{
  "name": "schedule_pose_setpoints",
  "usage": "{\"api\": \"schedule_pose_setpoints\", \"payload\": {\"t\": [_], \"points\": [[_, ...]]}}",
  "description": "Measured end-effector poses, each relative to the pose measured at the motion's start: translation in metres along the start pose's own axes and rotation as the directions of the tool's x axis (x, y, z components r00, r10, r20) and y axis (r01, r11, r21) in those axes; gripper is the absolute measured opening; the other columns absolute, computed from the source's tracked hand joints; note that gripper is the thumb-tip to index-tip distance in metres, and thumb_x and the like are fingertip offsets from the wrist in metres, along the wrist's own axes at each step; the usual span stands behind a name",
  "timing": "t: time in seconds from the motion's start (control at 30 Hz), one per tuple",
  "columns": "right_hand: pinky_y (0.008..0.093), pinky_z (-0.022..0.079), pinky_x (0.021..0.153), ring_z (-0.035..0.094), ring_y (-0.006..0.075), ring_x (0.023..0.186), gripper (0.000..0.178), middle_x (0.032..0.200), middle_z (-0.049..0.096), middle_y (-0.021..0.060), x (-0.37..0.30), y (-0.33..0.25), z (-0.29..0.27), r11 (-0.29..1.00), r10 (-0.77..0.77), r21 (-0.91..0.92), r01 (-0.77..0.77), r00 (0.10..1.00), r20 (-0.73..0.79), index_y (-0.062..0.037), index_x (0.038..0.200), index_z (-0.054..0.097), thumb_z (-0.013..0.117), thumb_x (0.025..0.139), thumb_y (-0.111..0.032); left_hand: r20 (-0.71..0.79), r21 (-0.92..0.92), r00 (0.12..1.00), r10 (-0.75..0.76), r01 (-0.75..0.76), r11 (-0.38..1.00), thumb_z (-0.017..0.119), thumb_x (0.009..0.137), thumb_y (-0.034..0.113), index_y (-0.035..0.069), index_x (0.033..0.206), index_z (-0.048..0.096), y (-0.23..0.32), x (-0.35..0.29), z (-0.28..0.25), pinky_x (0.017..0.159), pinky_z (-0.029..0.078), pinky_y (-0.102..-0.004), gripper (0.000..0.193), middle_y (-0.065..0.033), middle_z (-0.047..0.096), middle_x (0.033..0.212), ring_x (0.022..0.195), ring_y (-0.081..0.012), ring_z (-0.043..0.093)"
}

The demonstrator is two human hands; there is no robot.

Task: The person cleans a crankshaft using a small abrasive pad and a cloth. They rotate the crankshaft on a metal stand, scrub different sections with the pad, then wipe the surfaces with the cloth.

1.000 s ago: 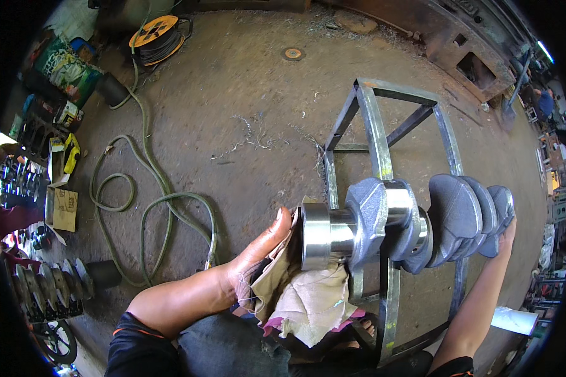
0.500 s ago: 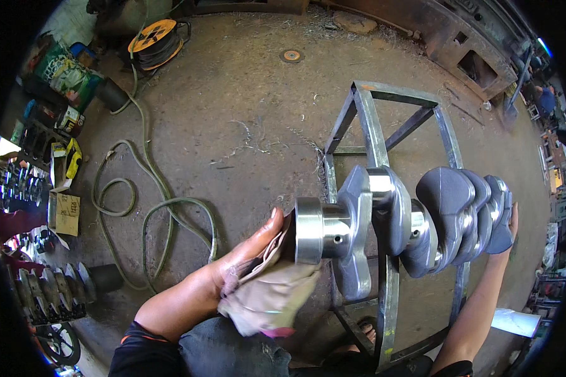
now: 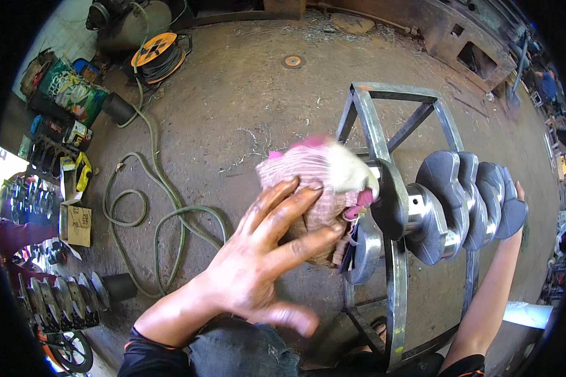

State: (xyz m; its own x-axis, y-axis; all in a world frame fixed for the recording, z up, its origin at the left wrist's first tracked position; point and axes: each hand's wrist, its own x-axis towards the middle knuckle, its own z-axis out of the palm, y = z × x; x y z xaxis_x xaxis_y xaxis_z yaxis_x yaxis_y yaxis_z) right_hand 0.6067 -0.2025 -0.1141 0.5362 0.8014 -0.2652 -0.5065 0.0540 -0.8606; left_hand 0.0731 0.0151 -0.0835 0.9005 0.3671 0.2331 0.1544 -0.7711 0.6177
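A steel crankshaft lies across a welded metal stand, its polished journals and dark grey counterweights exposed. My left hand holds a bunched pink and beige rag against the crankshaft's left end, fingers spread and bent over the cloth, thumb held away. That end and its nearest journal are hidden under the rag. At the right end, my right hand grips the crankshaft from behind. Only a fingertip and the wrist side of it show past the last counterweight.
A green hose loops over the floor at left, near an orange cable reel. Another crankshaft sits at lower left beside a cardboard box. A small disc lies on the floor ahead. Heavy machinery stands at far right.
My left hand has swung up and over the crankshaft's left end, bringing the rag from below onto it. The crankshaft has turned, its counterweights now at different angles. My right hand stays at the right end.
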Motion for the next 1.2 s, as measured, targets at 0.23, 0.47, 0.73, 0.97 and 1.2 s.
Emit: {"api": "schedule_pose_setpoints", "payload": {"t": [0.23, 0.47, 0.73, 0.97, 1.2], "points": [[0.0545, 0.039, 0.12, 0.055, 0.0404, 0.137, 0.069, 0.151, 0.056, 0.0211, 0.001, 0.001, 0.007, 1.0, 0.027, -0.017, -0.022, 0.909, 0.416, -0.0025, 0.152, 0.05, 0.036, 0.105, -0.051, -0.271, 0.245, 0.962, 0.037, 0.032, 0.969, 0.089, 0.057, 0.015, 0.019, 0.132, 0.061, 0.004, 0.041, 0.028, 0.107, 0.049, -0.0549, 0.08, -0.0172, 0.054, 0.133, 0.129, -0.0428, 0.055], [0.0513, 0.045, 0.116, 0.061, 0.0352, 0.131, 0.06, 0.144, 0.062, 0.019, 0.001, 0.001, -0.011, 1.0, -0.011, -0.007, 0.012, 0.986, 0.169, -0.0024, 0.146, 0.056, 0.039, 0.107, -0.044, 0.141, -0.162, 0.953, -0.267, 0.288, 0.944, 0.09, 0.067, 0.023, 0.006, 0.12, 0.066, -0.015, 0.073, -0.012, 0.096, 0.054, -0.0408, 0.062, -0.0182, 0.072, 0.11, 0.105, -0.0311, 0.071], [0.0509, 0.044, 0.117, 0.061, 0.0354, 0.131, 0.061, 0.144, 0.062, 0.0184, 0.005, -0.003, -0.023, 0.999, -0.045, 0.004, 0.045, 0.991, 0.129, -0.0027, 0.147, 0.056, 0.038, 0.107, -0.046, 0.382, -0.581, 0.813, -0.439, 0.581, 0.57, 0.081, 0.086, 0.026, 0.0, 0.116, 0.071, -0.084, 0.102, 0.003, 0.09, 0.055, -0.0313, 0.041, -0.0069, 0.076, 0.104, 0.096, -0.0147, 0.069], [0.0506, 0.043, 0.118, 0.06, 0.0355, 0.132, 0.063, 0.145, 0.062, 0.0179, 0.002, 0.0, -0.012, 0.999, -0.033, -0.005, 0.035, 0.978, 0.205, -0.0029, 0.147, 0.056, 0.037, 0.107, -0.047, -0.118, -0.572, 0.993, 0.01, -0.076, 0.817, 0.087, 0.08, 0.042, 0.003, 0.134, 0.064, -0.024, 0.037, -0.028, 0.115, 0.042, -0.0494, 0.07, -0.0221, 0.062, 0.138, 0.134, -0.0381, 0.055], [0.0503, 0.042, 0.118, 0.06, 0.0357, 0.133, 0.064, 0.145, 0.062, 0.0174, 0.003, 0.002, -0.005, 0.999, -0.033, -0.004, 0.036, 0.964, 0.264, -0.0032, 0.148, 0.055, 0.037, 0.107, -0.048, -0.187, 0.279, 0.979, 0.077, -0.022, 0.96, 0.088, 0.068, 0.024, 0.008, 0.13, 0.059, 0.009, 0.046, 0.02, 0.106, 0.05, -0.0477, 0.07, -0.0172, 0.058, 0.135, 0.129, -0.0396, 0.056]]}}
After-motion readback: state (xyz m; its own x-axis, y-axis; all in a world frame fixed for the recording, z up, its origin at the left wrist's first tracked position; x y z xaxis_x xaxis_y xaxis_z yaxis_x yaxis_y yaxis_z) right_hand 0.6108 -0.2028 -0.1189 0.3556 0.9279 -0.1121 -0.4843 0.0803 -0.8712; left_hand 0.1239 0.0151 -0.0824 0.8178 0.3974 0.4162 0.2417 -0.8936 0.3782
